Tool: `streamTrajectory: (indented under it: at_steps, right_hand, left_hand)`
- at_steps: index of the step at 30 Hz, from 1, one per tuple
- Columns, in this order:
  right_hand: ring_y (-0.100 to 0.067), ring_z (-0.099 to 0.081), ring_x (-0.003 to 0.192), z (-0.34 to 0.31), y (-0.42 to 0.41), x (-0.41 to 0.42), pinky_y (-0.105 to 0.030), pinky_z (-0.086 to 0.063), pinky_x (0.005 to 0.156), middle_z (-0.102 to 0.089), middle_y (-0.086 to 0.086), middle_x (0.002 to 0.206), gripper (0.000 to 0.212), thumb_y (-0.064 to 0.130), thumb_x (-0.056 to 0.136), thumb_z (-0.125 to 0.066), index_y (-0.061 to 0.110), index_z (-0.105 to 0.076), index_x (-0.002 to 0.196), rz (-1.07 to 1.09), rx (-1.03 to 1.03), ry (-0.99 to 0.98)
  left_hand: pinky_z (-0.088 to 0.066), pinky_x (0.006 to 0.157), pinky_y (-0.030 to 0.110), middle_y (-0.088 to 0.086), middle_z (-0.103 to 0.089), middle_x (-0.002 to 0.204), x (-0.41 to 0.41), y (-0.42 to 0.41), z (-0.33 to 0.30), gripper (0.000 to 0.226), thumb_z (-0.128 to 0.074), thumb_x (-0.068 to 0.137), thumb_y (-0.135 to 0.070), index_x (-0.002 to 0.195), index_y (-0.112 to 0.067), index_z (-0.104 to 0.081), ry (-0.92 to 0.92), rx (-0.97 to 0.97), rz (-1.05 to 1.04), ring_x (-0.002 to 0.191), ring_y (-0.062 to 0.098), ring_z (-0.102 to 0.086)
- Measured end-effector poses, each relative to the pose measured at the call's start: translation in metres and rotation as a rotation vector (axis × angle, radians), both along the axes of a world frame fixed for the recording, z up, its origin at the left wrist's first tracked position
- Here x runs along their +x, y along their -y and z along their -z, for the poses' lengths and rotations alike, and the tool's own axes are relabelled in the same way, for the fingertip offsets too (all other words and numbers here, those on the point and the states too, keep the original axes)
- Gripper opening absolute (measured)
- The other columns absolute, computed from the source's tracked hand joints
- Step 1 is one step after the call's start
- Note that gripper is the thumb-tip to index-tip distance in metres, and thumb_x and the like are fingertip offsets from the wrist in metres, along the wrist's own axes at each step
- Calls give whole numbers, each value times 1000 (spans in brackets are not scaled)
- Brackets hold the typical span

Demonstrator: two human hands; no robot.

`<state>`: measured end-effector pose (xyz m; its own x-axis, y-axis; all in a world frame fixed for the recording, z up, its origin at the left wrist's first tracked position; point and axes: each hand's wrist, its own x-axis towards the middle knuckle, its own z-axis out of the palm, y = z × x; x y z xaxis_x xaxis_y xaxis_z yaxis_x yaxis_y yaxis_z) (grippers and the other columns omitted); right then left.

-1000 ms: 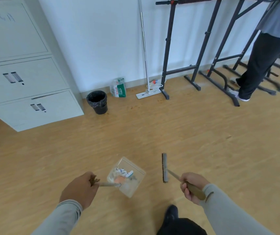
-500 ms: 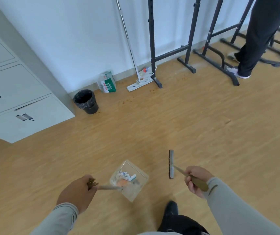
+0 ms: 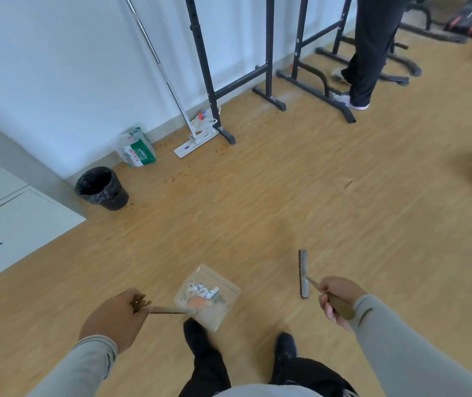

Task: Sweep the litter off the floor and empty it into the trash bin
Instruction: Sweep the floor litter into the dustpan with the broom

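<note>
Both hands are closed around tools: the left hand (image 3: 111,319) grips the thin handle of a clear plastic dustpan (image 3: 207,296), and the right hand (image 3: 339,296) grips the brown handle of a small hand brush (image 3: 303,273), whose narrow bristle head points away from the person. Both tools are held above the wooden floor (image 3: 286,196). Inside the dustpan lies the litter (image 3: 201,293), a clump of crumpled white paper with blue marks and an orange scrap. The dustpan sits just ahead of the person's dark shoes (image 3: 197,333), with the brush off to its right and apart from it. Well beyond the dustpan, up and to its left, a black trash bin (image 3: 101,189) lined with a black bag stands on the floor close to the white wall, beside the corner of a pale filing cabinet (image 3: 14,224). Just right of the bin, against the wall, sits a green-and-white packet in a plastic bag (image 3: 137,149), and further right a flat white mop (image 3: 196,141) leans on the wall. Black metal racks (image 3: 269,70) stand past the mop, and another person's dark trouser legs (image 3: 369,53) are among them. Brown specks dot the floor between the bin and the racks.
</note>
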<state>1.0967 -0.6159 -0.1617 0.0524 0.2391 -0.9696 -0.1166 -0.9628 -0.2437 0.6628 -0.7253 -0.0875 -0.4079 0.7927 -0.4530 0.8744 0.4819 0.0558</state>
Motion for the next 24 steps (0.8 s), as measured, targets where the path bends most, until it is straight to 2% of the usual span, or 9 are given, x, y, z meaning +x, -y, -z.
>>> streamTrajectory:
  at_steps: [3,6,9,14,20,24]
  right_hand:
    - [-11,-52,40,-5,-1,-6,-19,-44,35,-54,-7,57,15,10,91,-53,7,-55,106,47,-7,18]
    - [-12,-51,38,-9,-3,-23,-18,-43,36,-54,-7,57,18,8,89,-54,6,-57,107,89,6,59]
    - [-12,-51,38,-14,-8,-51,-18,-42,36,-54,-7,55,16,9,89,-53,5,-56,104,84,18,91]
    - [-13,-49,39,-19,-20,-97,-20,-43,35,-54,-8,56,13,11,93,-51,4,-54,103,23,19,151]
    - [-14,-49,41,-25,-42,-139,-20,-42,32,-57,-10,59,15,13,94,-52,1,-55,103,-30,-17,239]
    - [-13,-48,40,-20,-81,-160,-19,-41,32,-57,-11,59,15,10,95,-49,-1,-55,104,-87,-21,274]
  left_hand:
    - [-49,58,24,-11,-65,78,-17,-21,10,15,-54,99,-48,106,-35,-56,19,-11,51,67,7,-63]
    - [-55,67,28,-13,-65,83,-42,-45,15,15,-55,99,-46,106,-33,-56,38,-9,99,72,8,-63]
    - [-55,73,29,-13,-64,90,-70,-66,22,16,-57,98,-45,106,-32,-59,73,17,120,80,11,-63]
    - [-53,73,29,-11,-66,89,-120,-100,47,17,-58,97,-44,106,-30,-60,153,19,151,80,12,-63]
    - [-53,70,30,-9,-66,93,-157,-137,73,18,-54,98,-47,107,-31,-57,148,-33,213,82,16,-63]
    - [-48,62,28,-11,-64,87,-167,-169,90,16,-52,99,-45,109,-33,-56,172,-101,218,76,12,-62]
